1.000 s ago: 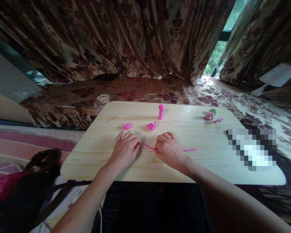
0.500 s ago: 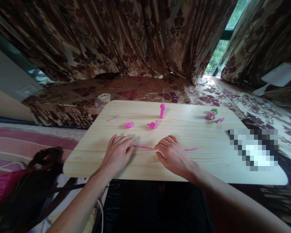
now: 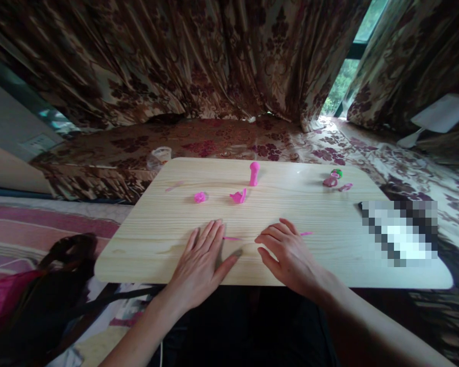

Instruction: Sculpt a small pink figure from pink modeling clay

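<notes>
A pink strip lies crosswise on the desk, just right of the left hand, whose fingers spread flat, gripping nothing, while the right hand, farther off, curls loosely, its hold unclear, a second strip showing beyond.

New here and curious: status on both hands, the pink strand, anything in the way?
Left hand flat, fingers extended; right hand loosely curled, thumb apart. Pink clay strand: two lengths showing, gap between. Upright pink clay piece farther back, apart.
</notes>
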`<action>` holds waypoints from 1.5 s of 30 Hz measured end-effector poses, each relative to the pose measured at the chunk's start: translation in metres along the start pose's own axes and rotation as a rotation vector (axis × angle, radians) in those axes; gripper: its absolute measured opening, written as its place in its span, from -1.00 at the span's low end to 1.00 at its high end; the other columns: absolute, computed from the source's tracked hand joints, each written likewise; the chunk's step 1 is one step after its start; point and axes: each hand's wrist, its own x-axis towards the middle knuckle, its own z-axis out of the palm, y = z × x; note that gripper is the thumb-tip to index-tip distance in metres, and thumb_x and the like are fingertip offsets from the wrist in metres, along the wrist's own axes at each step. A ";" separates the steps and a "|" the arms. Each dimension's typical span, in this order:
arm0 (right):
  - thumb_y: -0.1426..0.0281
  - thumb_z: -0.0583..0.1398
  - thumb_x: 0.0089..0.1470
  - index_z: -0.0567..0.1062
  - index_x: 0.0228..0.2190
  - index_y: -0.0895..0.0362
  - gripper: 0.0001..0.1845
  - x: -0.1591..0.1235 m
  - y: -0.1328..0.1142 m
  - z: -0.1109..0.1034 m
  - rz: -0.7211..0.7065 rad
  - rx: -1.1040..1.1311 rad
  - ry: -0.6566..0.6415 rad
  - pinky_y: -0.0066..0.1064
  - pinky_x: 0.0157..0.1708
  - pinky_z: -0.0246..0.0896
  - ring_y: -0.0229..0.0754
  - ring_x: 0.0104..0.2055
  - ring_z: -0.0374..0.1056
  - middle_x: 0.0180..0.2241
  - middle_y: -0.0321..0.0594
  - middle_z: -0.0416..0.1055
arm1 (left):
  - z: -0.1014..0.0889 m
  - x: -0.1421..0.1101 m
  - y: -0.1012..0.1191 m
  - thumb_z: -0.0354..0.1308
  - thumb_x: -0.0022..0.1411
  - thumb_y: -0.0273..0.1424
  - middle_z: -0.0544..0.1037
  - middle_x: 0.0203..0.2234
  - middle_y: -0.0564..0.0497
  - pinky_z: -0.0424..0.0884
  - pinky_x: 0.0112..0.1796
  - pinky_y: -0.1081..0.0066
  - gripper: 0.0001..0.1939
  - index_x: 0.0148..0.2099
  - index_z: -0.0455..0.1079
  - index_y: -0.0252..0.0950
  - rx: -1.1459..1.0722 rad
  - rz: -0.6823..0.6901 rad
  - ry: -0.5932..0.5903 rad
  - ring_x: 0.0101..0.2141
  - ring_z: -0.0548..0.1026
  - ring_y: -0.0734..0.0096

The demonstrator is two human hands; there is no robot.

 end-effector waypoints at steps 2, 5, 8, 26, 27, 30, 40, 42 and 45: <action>0.44 0.11 0.09 0.45 -0.25 0.08 -0.83 -0.002 0.000 -0.002 0.004 0.001 -0.009 -0.15 0.14 -0.21 -0.17 -0.14 0.24 -0.27 -0.27 0.43 | 0.001 0.002 -0.003 -0.20 0.22 -0.01 -0.12 0.28 -0.09 -0.16 0.19 0.10 -0.25 0.31 -0.24 -0.31 0.016 0.011 -0.010 0.26 -0.15 0.24; 0.44 0.11 0.09 0.46 -0.25 0.08 -0.83 -0.004 -0.001 -0.004 0.003 -0.005 -0.015 -0.13 0.14 -0.23 -0.16 -0.14 0.24 -0.27 -0.26 0.43 | 0.001 0.011 -0.005 -0.22 0.23 0.00 -0.12 0.27 -0.13 -0.18 0.19 0.09 -0.24 0.31 -0.23 -0.37 0.034 0.005 0.006 0.26 -0.16 0.23; 0.45 0.11 0.09 0.46 -0.26 0.08 -0.83 -0.006 -0.001 -0.006 0.005 -0.004 -0.019 -0.12 0.14 -0.25 -0.16 -0.13 0.25 -0.27 -0.25 0.44 | 0.000 0.008 -0.002 -0.22 0.22 0.01 -0.11 0.27 -0.15 -0.17 0.19 0.08 -0.23 0.31 -0.20 -0.38 0.051 0.003 0.015 0.26 -0.16 0.21; 0.47 0.10 0.09 0.46 -0.27 0.05 -0.82 -0.016 -0.005 -0.010 0.023 0.018 -0.029 -0.10 0.16 -0.28 -0.19 -0.16 0.27 -0.30 -0.27 0.43 | -0.012 -0.036 -0.017 -0.08 0.24 -0.19 0.01 0.25 -0.13 -0.07 0.16 0.06 -0.32 0.31 -0.23 -0.25 -0.053 -0.133 0.123 0.22 0.00 0.19; 0.47 0.11 0.09 0.46 -0.27 0.05 -0.82 -0.014 -0.006 -0.009 0.020 0.023 -0.018 -0.11 0.16 -0.27 -0.18 -0.15 0.26 -0.28 -0.27 0.43 | -0.013 -0.037 -0.022 -0.09 0.24 -0.24 0.05 0.24 -0.14 -0.07 0.16 0.05 -0.37 0.29 -0.16 -0.25 -0.052 -0.164 0.158 0.21 0.03 0.20; 0.47 0.12 0.08 0.47 -0.28 0.06 -0.84 -0.003 -0.011 -0.004 0.004 0.036 0.022 -0.14 0.12 -0.19 -0.17 -0.13 0.24 -0.26 -0.25 0.41 | -0.013 -0.032 -0.035 -0.09 0.24 -0.34 0.25 0.14 -0.11 -0.05 0.14 0.04 -0.55 0.18 0.14 -0.20 -0.046 -0.151 0.213 0.15 0.16 0.20; 0.31 0.24 -0.03 0.51 -0.36 0.11 -0.85 0.038 -0.042 0.045 -0.048 -0.014 -0.010 -0.24 -0.11 0.03 -0.10 -0.16 0.20 -0.32 -0.19 0.37 | -0.027 -0.020 -0.040 -0.01 0.18 -0.44 0.52 -0.24 0.00 0.00 0.09 0.04 -0.83 -0.28 0.41 -0.18 -0.098 -0.046 0.176 -0.16 0.41 0.29; 0.31 0.22 0.00 0.50 -0.37 0.11 -0.85 0.041 -0.048 0.050 -0.061 -0.029 -0.018 -0.25 -0.13 0.04 -0.10 -0.16 0.20 -0.32 -0.19 0.36 | -0.027 -0.020 -0.040 0.00 0.17 -0.45 0.53 -0.27 0.01 -0.01 0.10 0.05 -0.84 -0.28 0.40 -0.19 -0.107 -0.051 0.185 -0.19 0.42 0.30; 0.35 0.16 0.06 0.49 -0.43 0.13 -0.87 0.043 -0.053 0.053 -0.076 -0.057 -0.039 -0.27 -0.17 0.06 -0.12 -0.18 0.21 -0.33 -0.19 0.36 | -0.026 -0.022 -0.043 0.01 0.17 -0.43 0.54 -0.33 0.01 0.05 0.06 0.07 -0.81 -0.21 0.41 -0.17 -0.109 -0.044 0.177 -0.24 0.42 0.29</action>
